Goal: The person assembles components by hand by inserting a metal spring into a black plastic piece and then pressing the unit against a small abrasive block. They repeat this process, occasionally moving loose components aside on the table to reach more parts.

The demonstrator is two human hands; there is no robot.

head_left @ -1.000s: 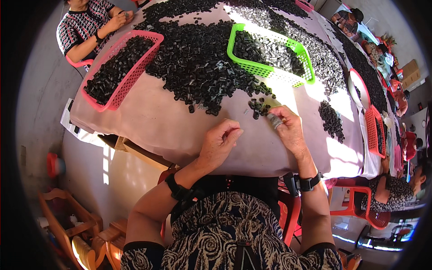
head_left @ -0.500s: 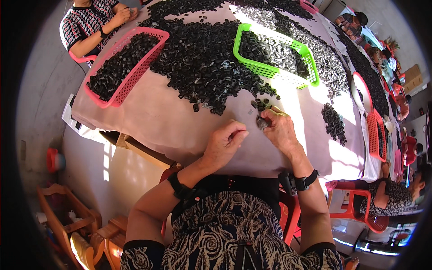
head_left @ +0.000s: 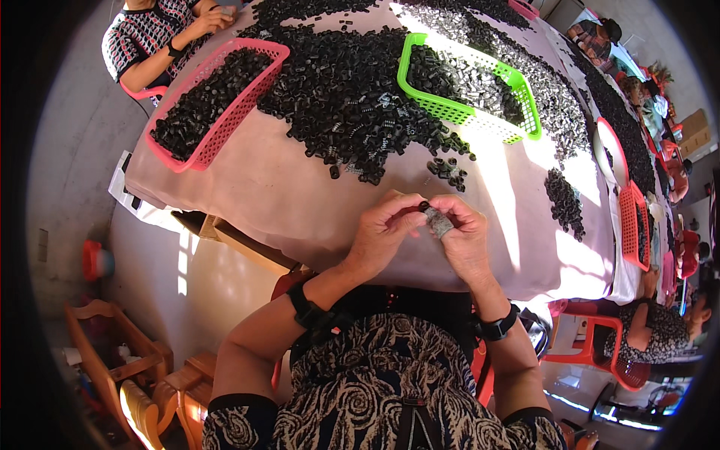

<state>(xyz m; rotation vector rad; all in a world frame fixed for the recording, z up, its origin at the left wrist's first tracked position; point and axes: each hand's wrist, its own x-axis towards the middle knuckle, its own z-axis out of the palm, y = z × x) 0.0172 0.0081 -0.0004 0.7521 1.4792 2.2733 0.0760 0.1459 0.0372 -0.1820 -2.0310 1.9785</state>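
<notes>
Sunlight falls across a long table point(head_left: 247, 191) covered in a pinkish cloth, with other people seated along its far and right sides. Half a second ago the right hand was stretched out to the small cluster of black parts near the big heap while the left hand waited closer in; now both hands have come back together just above the near edge of the cloth. The left hand point(head_left: 381, 234) curls its fingers inward, thumb and forefinger pressed on a small black part point(head_left: 424, 205) at the meeting point of the hands. The right hand point(head_left: 463, 238) has its fingers bent and closed around a small grey piece point(head_left: 439, 222), with a fingertip that looks wrapped in something grey; exactly how the two pieces meet is too small to tell. That shift suggests a fresh part has been picked from the cloth and is now being fitted or checked between the fingertips. A pink basket point(head_left: 217, 101) at the left, in front of a seated person in a patterned top, is filled with small black parts. A green basket point(head_left: 469, 86) farther back holds more dark parts, some glinting grey in the sun. Between and around them spreads a broad loose heap of black parts point(head_left: 352, 90), with a little cluster point(head_left: 448, 171) lying apart just beyond the hands. A red basket point(head_left: 637, 225) sits at the right edge.
</notes>
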